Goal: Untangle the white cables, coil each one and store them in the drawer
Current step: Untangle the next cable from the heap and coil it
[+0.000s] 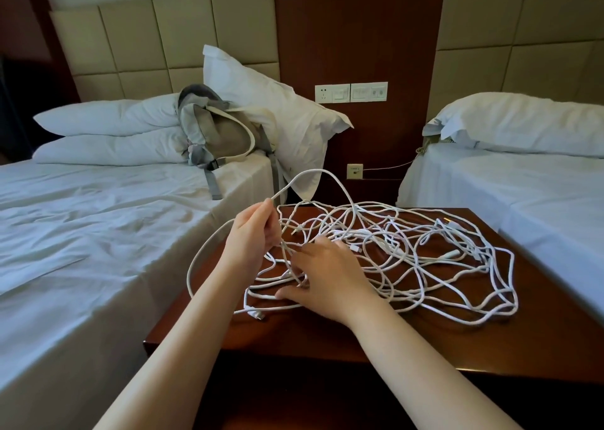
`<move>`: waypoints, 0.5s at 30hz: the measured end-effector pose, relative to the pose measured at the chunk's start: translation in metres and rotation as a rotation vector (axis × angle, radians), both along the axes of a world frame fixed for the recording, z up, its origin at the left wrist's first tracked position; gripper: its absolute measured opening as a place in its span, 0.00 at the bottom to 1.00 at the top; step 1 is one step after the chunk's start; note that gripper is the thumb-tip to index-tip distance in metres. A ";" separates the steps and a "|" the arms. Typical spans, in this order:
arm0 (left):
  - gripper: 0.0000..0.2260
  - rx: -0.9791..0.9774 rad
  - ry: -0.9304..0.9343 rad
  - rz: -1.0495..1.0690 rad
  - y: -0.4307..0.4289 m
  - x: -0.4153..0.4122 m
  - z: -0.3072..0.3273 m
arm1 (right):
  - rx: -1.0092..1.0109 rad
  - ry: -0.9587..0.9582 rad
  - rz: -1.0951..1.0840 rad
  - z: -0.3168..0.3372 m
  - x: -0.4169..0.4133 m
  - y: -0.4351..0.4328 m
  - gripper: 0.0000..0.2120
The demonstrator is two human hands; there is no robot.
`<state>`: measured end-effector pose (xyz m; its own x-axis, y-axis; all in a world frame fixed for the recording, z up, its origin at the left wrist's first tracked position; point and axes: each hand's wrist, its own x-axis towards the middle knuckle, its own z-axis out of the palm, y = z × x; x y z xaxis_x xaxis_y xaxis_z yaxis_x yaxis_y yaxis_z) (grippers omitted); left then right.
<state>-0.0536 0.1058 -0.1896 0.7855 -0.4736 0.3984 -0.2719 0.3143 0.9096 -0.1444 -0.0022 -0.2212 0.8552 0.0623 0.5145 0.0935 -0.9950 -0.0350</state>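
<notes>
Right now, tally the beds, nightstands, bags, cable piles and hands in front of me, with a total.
Beds: 2, left bed and right bed
Nightstand: 1
Backpack: 1
Cable tangle: 1; the separate cables cannot be counted
Hands: 2, left hand and right hand
Total: 7

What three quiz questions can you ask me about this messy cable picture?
1. True or false: the white cables lie tangled on the wooden nightstand.
2. The right hand is down in the tangle. What does the left hand hold up? A) a pillow B) a cable loop C) a phone
3. Fill in: the grey backpack sits on the ___.
Key: 1 true; 2 B; 3 bed.
</notes>
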 end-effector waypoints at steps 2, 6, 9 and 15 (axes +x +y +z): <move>0.21 0.014 -0.006 0.020 -0.001 -0.001 0.001 | 0.016 -0.088 0.047 -0.003 0.002 0.001 0.11; 0.25 -0.019 0.001 0.073 0.004 0.006 0.001 | 0.310 -0.170 -0.044 -0.007 0.001 -0.015 0.16; 0.24 0.017 -0.037 0.182 0.010 0.012 0.000 | 0.356 -0.171 -0.142 -0.006 0.002 -0.020 0.20; 0.26 -0.093 -0.008 0.200 0.018 0.009 0.008 | 0.422 -0.128 -0.394 -0.002 -0.001 -0.024 0.23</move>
